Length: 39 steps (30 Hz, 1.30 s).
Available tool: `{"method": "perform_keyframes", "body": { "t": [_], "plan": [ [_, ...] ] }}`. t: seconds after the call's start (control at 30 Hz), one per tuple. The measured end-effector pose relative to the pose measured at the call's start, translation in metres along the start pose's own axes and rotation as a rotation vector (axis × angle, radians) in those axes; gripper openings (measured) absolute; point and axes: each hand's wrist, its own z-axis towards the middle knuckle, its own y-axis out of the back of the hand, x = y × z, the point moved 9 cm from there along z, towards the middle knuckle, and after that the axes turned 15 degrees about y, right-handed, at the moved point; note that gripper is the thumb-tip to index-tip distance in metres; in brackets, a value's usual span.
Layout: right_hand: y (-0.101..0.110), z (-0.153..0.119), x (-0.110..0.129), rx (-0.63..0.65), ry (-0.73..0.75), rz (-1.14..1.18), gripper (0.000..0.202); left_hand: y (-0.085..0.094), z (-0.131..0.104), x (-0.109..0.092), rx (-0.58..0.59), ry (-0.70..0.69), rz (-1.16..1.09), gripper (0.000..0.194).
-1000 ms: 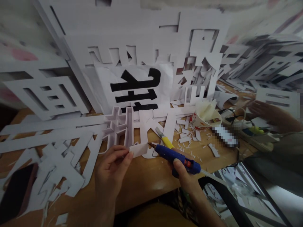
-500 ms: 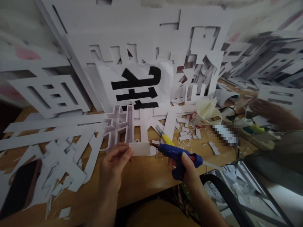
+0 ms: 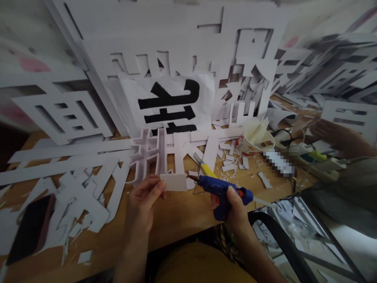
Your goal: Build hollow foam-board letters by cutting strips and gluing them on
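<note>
Between the thumb and fingers of my left hand (image 3: 145,196) is a small white rectangular piece (image 3: 174,182), held up over the table's front part. My right hand (image 3: 234,208) grips a blue glue gun (image 3: 219,188), its nozzle pointing left at the right edge of the white piece. Whether the tip touches the piece is hard to tell. Just behind stands a white walled character shape (image 3: 145,155) on the wooden table (image 3: 176,224). A yellow cutter (image 3: 206,169) lies behind the glue gun. Black strokes mark a white sheet (image 3: 206,102) at the back.
White cut-out boards (image 3: 100,39) lean at the back. A paper cup (image 3: 255,141) stands right of centre, among scraps. A dark phone (image 3: 31,228) lies at left on cut pieces. Another person's hand (image 3: 330,131) is at the right, near a power strip (image 3: 321,167). A bin holds scraps (image 3: 288,224) below.
The view has shifted slightly. My left hand still holds the white piece and my right hand the glue gun, with the nozzle staying at the piece's right edge.
</note>
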Motion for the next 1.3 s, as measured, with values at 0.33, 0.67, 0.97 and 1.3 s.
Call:
{"method": "perform_keyframes", "body": {
  "t": [0.33,0.67,0.97,1.3],
  "plan": [
    [-0.014,-0.005,0.013,0.077,-0.003,0.089,0.061,0.003,0.001,0.002,-0.004,0.025,-0.07,0.017],
    [-0.009,-0.008,0.012,0.111,-0.021,0.068,0.06,0.006,0.005,0.01,-0.049,0.084,-0.123,0.026],
    [-0.013,-0.012,0.018,0.11,-0.043,0.069,0.058,0.003,0.005,0.008,-0.062,0.114,-0.181,0.026],
    [-0.013,-0.009,0.048,0.149,0.076,0.091,0.053,0.0,0.009,0.013,-0.075,0.044,-0.096,0.023]
  ]
}}
